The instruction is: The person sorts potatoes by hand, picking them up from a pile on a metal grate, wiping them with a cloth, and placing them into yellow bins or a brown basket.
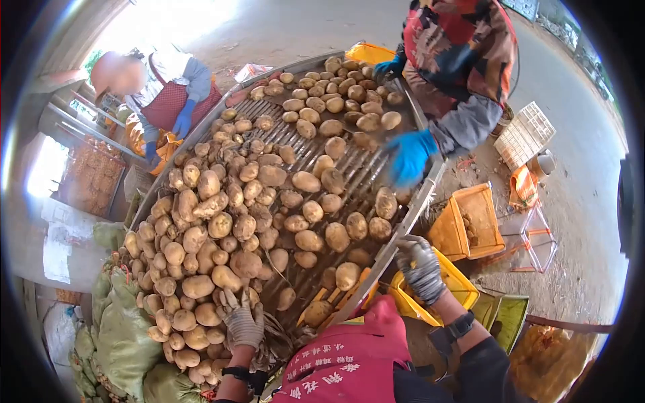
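Potatoes [222,225] cover a slatted sorting table [310,151], piled thickest on its left side. My left hand [242,324], in a grey-white glove, lies on the near end of the pile with its fingers apart; dry stalks are beside it. At the table's right metal edge [420,211] is my right hand [421,269] in a dirty grey glove, above a yellow crate [463,285]. Its fingers are bent and partly hidden, and whether they hold anything is unclear.
Across the table at the right, a co-worker [463,74] in blue gloves reaches over the potatoes. Another co-worker [168,94] stands at the far left with an orange bag. Green sacks [124,336] lie at the near left; an orange crate [468,221] stands at the right.
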Tool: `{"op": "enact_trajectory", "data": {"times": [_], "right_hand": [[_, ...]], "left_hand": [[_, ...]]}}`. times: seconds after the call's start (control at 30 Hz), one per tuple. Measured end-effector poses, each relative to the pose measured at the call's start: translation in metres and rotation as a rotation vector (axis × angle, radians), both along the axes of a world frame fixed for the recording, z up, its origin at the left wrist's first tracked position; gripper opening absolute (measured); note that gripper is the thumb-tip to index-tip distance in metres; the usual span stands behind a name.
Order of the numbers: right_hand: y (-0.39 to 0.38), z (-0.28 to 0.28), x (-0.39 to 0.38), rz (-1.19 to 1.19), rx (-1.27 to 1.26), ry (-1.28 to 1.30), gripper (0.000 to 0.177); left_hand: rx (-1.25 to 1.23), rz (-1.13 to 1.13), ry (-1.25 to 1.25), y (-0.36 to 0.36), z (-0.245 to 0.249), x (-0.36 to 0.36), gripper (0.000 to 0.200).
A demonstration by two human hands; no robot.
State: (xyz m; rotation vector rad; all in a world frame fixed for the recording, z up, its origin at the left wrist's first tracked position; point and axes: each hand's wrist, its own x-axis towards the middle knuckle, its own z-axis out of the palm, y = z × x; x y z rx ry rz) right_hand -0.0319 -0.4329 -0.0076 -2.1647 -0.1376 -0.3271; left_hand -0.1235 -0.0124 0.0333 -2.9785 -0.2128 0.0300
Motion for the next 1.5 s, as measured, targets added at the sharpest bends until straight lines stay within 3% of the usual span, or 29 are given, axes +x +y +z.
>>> {"op": "enact_trajectory", "data": {"times": [0.03,0.07,0.13,0.27,0.37,0.47,0.53,0.6,0.67,0.73,0.8,0.87,1.0,1.07,1.13,1.27,1.33,1.4,1.5], "right_hand": [[0.015,0.005,0.019,0.098,-0.08,-0.098,0.026],[0.028,0.017,0.032,0.209,-0.106,0.026,0.03],[0.053,0.025,0.059,0.409,-0.283,-0.067,0.041],[0.095,0.009,0.102,0.669,-0.687,-0.134,0.058],[0.095,0.011,0.151,0.763,-0.677,0.05,0.077],[0.103,0.012,0.192,0.671,-0.842,-0.022,0.068],[0.121,0.023,0.216,0.618,-0.857,0.016,0.063],[0.148,0.022,0.239,0.566,-0.266,0.167,0.062],[0.191,0.046,0.261,0.587,-0.392,0.04,0.067],[0.234,0.038,0.29,0.587,-0.338,0.045,0.075],[0.267,0.062,0.31,0.603,-0.49,0.253,0.081],[0.295,0.0,0.321,0.529,-0.358,0.218,0.073],[0.273,0.013,0.287,0.601,-0.314,0.441,0.06],[0.24,0.01,0.259,0.688,-0.43,0.211,0.044],[0.207,0.014,0.235,0.618,-0.695,0.054,0.032],[0.116,-0.009,0.216,0.426,-0.811,-0.118,0.027],[0.072,-0.022,0.23,0.393,-0.668,0.046,0.029],[0.055,-0.008,0.228,0.209,-0.809,0.111,0.028],[0.074,0.009,0.225,0.126,-0.751,-0.009,0.026]], "left_hand": [[-0.046,0.052,0.041,0.001,0.002,0.0,0.062],[-0.091,0.104,0.081,0.005,0.003,0.0,0.064],[-0.089,0.112,0.086,0.01,-0.001,0.0,0.064],[-0.089,0.155,0.088,0.008,-0.004,0.001,0.064],[-0.099,0.151,0.076,0.007,0.0,0.003,0.06],[-0.102,0.112,0.038,0.013,-0.009,0.0,0.059],[-0.119,0.113,0.022,0.014,-0.012,0.0,0.06],[-0.103,0.12,0.039,0.016,-0.015,-0.003,0.062],[-0.099,0.113,0.053,0.018,-0.017,-0.004,0.063],[-0.099,0.168,0.122,0.015,-0.014,-0.003,0.064],[-0.185,0.229,0.227,0.011,-0.002,0.003,0.064],[-0.128,0.208,0.21,0.013,-0.007,-0.001,0.065],[-0.115,0.214,0.202,0.012,-0.007,-0.003,0.064],[-0.085,0.206,0.184,0.012,-0.006,-0.002,0.063],[-0.134,0.23,0.199,0.011,-0.005,-0.003,0.063],[-0.143,0.194,0.149,0.014,-0.009,-0.004,0.061],[-0.094,0.157,0.052,0.019,-0.017,-0.008,0.058],[-0.103,0.139,0.039,0.018,-0.016,-0.005,0.058],[-0.139,0.158,0.057,0.017,-0.013,-0.006,0.058]]}}
